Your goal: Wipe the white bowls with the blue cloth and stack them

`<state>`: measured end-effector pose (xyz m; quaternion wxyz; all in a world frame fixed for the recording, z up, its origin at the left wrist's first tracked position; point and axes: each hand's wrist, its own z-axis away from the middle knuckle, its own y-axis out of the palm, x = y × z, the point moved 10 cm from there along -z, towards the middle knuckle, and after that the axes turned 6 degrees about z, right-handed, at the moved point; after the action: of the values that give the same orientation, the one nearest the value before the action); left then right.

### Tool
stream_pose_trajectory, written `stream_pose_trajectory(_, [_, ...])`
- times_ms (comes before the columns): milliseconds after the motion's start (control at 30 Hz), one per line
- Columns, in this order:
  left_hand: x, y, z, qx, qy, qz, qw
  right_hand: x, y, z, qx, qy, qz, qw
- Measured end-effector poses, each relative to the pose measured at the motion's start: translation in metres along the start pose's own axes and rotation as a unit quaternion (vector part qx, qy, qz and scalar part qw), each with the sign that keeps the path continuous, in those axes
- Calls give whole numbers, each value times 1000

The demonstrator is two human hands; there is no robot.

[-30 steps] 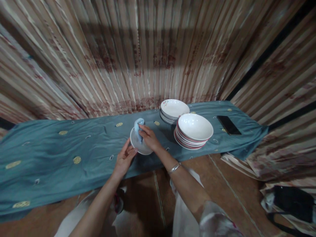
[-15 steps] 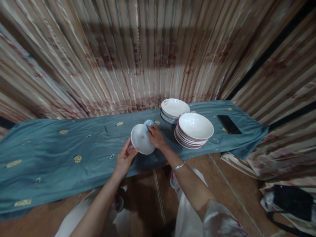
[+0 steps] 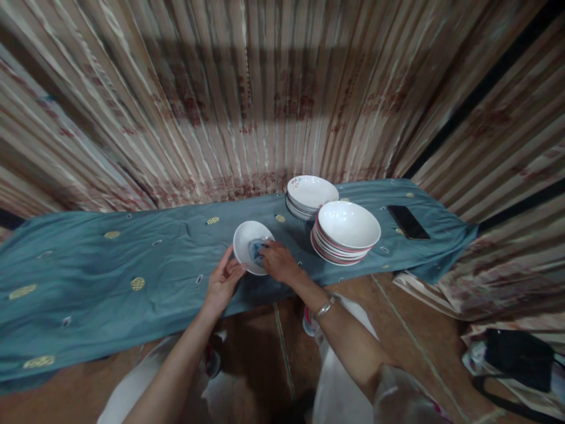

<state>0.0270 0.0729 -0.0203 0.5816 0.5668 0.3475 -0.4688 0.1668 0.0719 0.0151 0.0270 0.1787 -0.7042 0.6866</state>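
A white bowl (image 3: 242,238) is tilted up above the blue-green cloth, its inside facing me. My left hand (image 3: 224,281) grips its lower left rim, thumb on the near edge and fingers around the outside. Inside the bowl, a light blue cloth (image 3: 256,251) is bunched against the inner surface. My right hand (image 3: 279,261) is closed on that cloth and covers part of the bowl's right side. To the right stands a stack of white bowls with red bands (image 3: 348,227). Behind it is a stack of white plates or shallow bowls with a flower print (image 3: 311,191).
The blue-green tablecloth (image 3: 172,250) covers a long, narrow table. A black phone (image 3: 408,222) lies at its right end. Striped curtains (image 3: 273,106) hang close behind and at the sides. On the floor at lower right sits a black bag (image 3: 518,359).
My right hand has moved the blue cloth from the bowl's upper rim down into its middle. My left hand keeps its hold on the bowl.
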Motion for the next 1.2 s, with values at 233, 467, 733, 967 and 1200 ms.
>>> stream_pose_trajectory(233, [1, -1, -2, -2, 1, 0, 1000, 11, 6, 0, 21, -32, -134, 990])
stream_pose_trajectory(467, [-4, 3, 0, 11, 12, -8, 1000, 14, 12, -7, 7, -46, -290, 956])
stream_pose_trajectory(733, [-1, 1, -1, 6, 9, 2, 1000, 21, 10, -17, -45, -56, -379, 923])
stream_pose_trajectory(967, [2, -1, -2, 5, 7, 2, 1000, 25, 9, -25, -74, -39, -284, 955])
stream_pose_trajectory(1200, [3, 0, -3, 8, 11, 4, 1000, 18, 4, -24, -80, -15, -167, 983])
